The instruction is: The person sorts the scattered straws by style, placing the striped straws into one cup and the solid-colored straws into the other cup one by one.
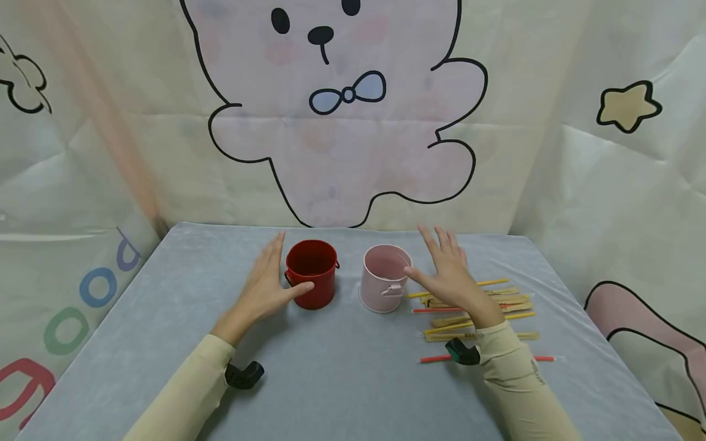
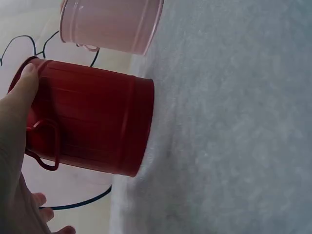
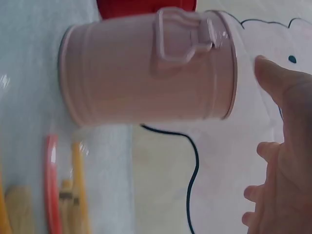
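Note:
A red metal bucket (image 1: 311,282) stands upright left of the table's middle, a small handle on its side. My left hand (image 1: 268,282) is beside it with fingers straight and thumb stretched across its near side; in the left wrist view the thumb lies at the rim of the red bucket (image 2: 92,117). Just to the right stands a pink bucket (image 1: 380,285), also upright. My right hand (image 1: 449,275) hovers at its right with fingers spread. The right wrist view shows a gap between that thumb and the pink bucket (image 3: 146,68).
Right of the pink bucket lie several yellow and red sticks (image 1: 480,324) and paper-wrapped pieces, partly under my right forearm. A blue-grey cloth (image 1: 342,380) covers the table. Printed curtains (image 1: 342,147) hang behind and at both sides.

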Tool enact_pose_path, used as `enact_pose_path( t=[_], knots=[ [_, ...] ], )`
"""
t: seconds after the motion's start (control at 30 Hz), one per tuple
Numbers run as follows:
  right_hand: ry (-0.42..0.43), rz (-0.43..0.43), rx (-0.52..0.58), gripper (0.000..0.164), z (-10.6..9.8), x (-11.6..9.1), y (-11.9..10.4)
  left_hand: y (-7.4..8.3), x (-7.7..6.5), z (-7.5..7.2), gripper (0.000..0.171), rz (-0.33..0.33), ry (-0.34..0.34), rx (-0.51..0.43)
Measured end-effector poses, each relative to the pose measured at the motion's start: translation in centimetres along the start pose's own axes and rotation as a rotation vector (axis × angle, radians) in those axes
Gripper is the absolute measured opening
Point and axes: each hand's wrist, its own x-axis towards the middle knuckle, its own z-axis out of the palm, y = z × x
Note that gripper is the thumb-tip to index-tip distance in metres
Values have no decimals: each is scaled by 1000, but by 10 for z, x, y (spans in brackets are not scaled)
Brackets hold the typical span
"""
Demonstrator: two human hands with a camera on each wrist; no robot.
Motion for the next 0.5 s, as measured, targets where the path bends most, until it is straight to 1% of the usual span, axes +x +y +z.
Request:
enact_pose_path(
  t=[0.13,0.2,0.33,0.43,0.5],
  knots=[
    [-22,-12,9,91,0,-1,11,-7,4,6,124,-9,-59,-156],
    [-32,-25,22,88,0,-2,16,-10,7,9,124,2,-88,-241],
    [-63,-71,64,79,1,-5,28,-15,10,14,123,35,-167,-416],
    [-101,-98,94,71,0,-7,38,-18,10,16,120,65,-218,-498],
    [-132,-86,112,67,-3,-8,44,-21,10,18,118,80,-225,-532]
  ],
)
